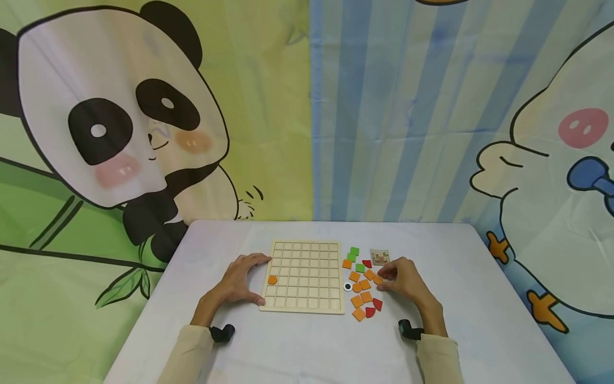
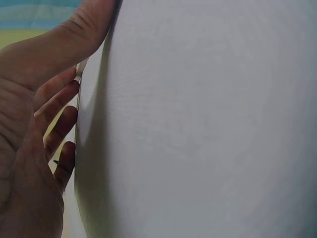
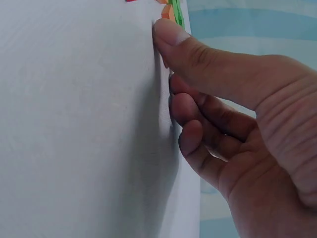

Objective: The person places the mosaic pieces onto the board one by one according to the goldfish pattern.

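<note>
A pale wooden grid board (image 1: 307, 278) lies flat on the table. One orange round piece (image 1: 272, 280) sits in a cell near its left edge. My left hand (image 1: 237, 280) rests at that edge, thumb and fingers spread wide, fingertips touching the board's side. To the right of the board, my right hand (image 1: 405, 277) has thumb and forefinger on either side of another orange round piece (image 1: 378, 279), pinching it. The right wrist view shows the curled fingers (image 3: 185, 106) low over the table; the thumb hides most of that piece.
Beside the board lie loose orange squares (image 1: 356, 301), green squares (image 1: 354, 250), red quarter-shaped pieces (image 1: 370, 312) and a black-and-white round piece (image 1: 347, 287). A small patterned card (image 1: 380, 257) lies behind them. The white table (image 1: 297, 346) meets a cartoon-printed curtain (image 1: 268, 133) at the back.
</note>
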Motion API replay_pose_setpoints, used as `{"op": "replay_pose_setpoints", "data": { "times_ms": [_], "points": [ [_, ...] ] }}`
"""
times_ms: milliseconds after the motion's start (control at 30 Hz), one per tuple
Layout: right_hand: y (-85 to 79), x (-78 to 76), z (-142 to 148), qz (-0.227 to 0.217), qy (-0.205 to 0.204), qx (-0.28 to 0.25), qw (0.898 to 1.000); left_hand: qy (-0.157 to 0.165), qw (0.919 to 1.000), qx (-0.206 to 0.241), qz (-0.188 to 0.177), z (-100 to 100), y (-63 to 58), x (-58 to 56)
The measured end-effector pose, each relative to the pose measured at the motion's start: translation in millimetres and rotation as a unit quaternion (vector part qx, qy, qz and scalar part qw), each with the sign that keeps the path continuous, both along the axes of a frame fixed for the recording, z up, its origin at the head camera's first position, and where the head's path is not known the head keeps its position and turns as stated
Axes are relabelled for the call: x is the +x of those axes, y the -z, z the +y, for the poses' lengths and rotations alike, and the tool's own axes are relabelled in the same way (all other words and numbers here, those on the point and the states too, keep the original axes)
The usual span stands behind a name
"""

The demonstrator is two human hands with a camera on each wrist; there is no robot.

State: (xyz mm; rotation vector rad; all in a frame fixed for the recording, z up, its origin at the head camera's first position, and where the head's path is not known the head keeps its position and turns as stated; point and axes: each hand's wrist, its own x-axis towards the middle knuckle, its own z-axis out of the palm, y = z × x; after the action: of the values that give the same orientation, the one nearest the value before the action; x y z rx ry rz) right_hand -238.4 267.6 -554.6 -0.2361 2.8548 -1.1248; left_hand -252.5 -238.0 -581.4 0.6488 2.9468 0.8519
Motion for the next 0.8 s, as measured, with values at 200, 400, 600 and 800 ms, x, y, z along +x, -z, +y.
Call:
{"op": "replay_pose_setpoints", "data": {
  "times_ms": [200,400,600,800],
  "points": [
    [2.4,-0.7,2,0.003,-0.016,-0.015,1.0,0.0,1.0,0.001,-0.003,-1,-1.4,-1.0],
    [-0.3,-0.8,3,-0.001,-0.013,-0.018,1.0,0.003,1.0,0.003,-0.001,0,-2.3,-2.0],
    [-4.1,-0.8,-5,0.014,-0.009,-0.035,0.999,0.001,1.0,0.004,0.0,0,-2.0,0.1],
    [-9.2,-2.6,-28,0.033,-0.034,-0.067,0.997,-0.003,1.0,0.002,-0.005,1,-0.8,1.7]
  ]
}}
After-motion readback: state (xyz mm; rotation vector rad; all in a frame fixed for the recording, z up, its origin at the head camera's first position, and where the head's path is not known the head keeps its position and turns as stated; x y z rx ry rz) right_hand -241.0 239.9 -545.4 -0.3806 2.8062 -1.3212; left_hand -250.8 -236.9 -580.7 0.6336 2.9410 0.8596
